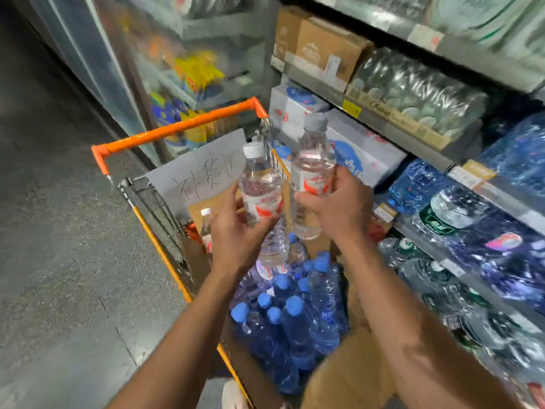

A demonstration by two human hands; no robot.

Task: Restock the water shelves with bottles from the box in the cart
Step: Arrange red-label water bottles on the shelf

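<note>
My left hand (236,234) grips a clear water bottle (259,184) with a white cap and a red-and-white label, held upright above the cart. My right hand (339,208) holds a second, matching bottle (312,163) a little higher and to the right, nearer the shelves. Below both hands, an open cardboard box (351,376) in the orange cart (177,128) holds several blue-capped bottles (295,320) standing upright. Another white-capped bottle (206,228) stands at the box's far left corner. The water shelves (442,231) run along the right.
The shelves hold shrink-wrapped packs of water (418,184), white cartons (362,149) and brown cartons (324,45). A paper sign with handwriting (203,169) hangs at the cart's far end. A glass-door cooler (177,69) stands beyond the cart. Grey floor (59,231) lies to the left.
</note>
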